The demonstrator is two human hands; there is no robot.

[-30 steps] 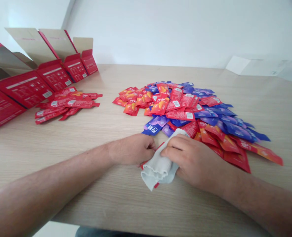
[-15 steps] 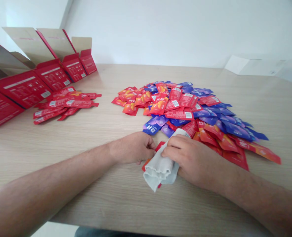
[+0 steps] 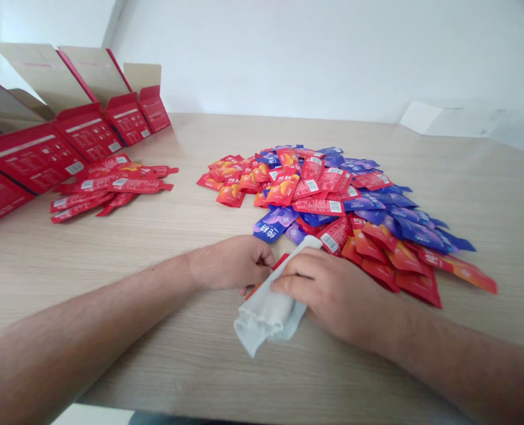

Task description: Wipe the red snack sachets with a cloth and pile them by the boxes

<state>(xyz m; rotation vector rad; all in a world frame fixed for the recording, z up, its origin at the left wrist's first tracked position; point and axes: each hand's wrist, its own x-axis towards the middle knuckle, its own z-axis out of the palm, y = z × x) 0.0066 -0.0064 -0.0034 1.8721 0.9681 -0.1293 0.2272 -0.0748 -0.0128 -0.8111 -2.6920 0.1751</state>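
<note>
Near the front middle of the table, my left hand (image 3: 233,262) pinches the left side of a red-orange sachet (image 3: 282,260). Most of that sachet is hidden beneath a folded white cloth (image 3: 268,304). My right hand (image 3: 337,292) grips the cloth from the right, its fingers bent over the top and pressing it onto the sachet. Just beyond both hands lies a heap of red-orange sachets (image 3: 283,190) and blue-purple sachets (image 3: 273,224), some overlapping. The right hand's knuckles are close to the heap's near edge.
A smaller group of red sachets (image 3: 111,184) lies at the left. Behind it, several red cartons (image 3: 88,133) stand in a row with raised flaps. A white box-like object (image 3: 448,121) is at the back right by the wall. The wooden table's (image 3: 191,366) front edge runs along the bottom.
My right hand has slid the white cloth left and toward me over the sachet. My left hand keeps its pinch. The whole view has shifted slightly.
</note>
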